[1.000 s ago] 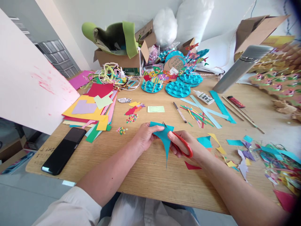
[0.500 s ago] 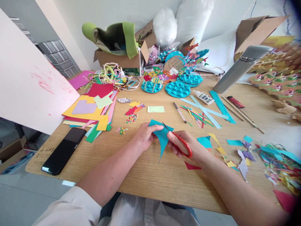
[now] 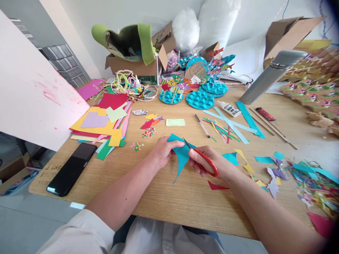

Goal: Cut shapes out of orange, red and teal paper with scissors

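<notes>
A piece of blue paper (image 3: 182, 155) is pinched in my left hand (image 3: 164, 150), with the thumb lying on top of it. One narrow pointed strip of the paper hangs down toward the table. My right hand (image 3: 203, 158) is closed around the red-handled scissors (image 3: 212, 165), whose dark blades lie at the upper right part of the paper. A light green paper rectangle (image 3: 176, 122) lies beyond my hands. Small cut fish shapes (image 3: 149, 123) and heaps of tiny coloured bits (image 3: 148, 132) are to its left.
Coloured sheets (image 3: 90, 132) and a black phone (image 3: 71, 169) lie at the left. Paper scraps (image 3: 312, 176) spread over the right side. A glue bottle (image 3: 229, 109), a pen (image 3: 202, 126), blue strips (image 3: 250, 120) and a grey flask (image 3: 270, 79) stand or lie farther back.
The hanging point of the blue paper has swung slightly left. My right hand and the scissors have shifted a little to the right.
</notes>
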{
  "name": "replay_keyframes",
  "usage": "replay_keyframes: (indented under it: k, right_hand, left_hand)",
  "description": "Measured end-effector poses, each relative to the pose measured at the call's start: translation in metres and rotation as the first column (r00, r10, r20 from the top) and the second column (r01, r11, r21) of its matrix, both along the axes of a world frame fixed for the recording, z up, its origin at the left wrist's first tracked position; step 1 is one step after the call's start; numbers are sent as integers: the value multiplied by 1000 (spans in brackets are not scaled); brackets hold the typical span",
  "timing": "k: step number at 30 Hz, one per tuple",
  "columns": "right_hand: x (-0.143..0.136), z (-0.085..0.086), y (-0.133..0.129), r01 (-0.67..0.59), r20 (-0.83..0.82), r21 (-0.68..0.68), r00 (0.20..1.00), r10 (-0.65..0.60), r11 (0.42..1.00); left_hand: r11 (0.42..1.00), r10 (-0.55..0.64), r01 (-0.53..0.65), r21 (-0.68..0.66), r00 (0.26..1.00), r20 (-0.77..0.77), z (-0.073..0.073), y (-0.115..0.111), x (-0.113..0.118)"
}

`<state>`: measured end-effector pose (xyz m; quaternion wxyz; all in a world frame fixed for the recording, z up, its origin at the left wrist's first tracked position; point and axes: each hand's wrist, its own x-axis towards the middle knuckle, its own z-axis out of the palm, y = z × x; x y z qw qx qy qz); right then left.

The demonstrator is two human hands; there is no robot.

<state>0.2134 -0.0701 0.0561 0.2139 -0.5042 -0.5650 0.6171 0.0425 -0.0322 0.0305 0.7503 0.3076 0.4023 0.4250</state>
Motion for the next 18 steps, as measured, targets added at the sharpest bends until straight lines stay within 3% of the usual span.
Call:
replay_keyframes:
  k: [18]
  right_hand:
    - [2,1,2,-18,39,-19,999,19,1000]
  left_hand:
    - [998,-57,57,1,998,-28,4,2,-5]
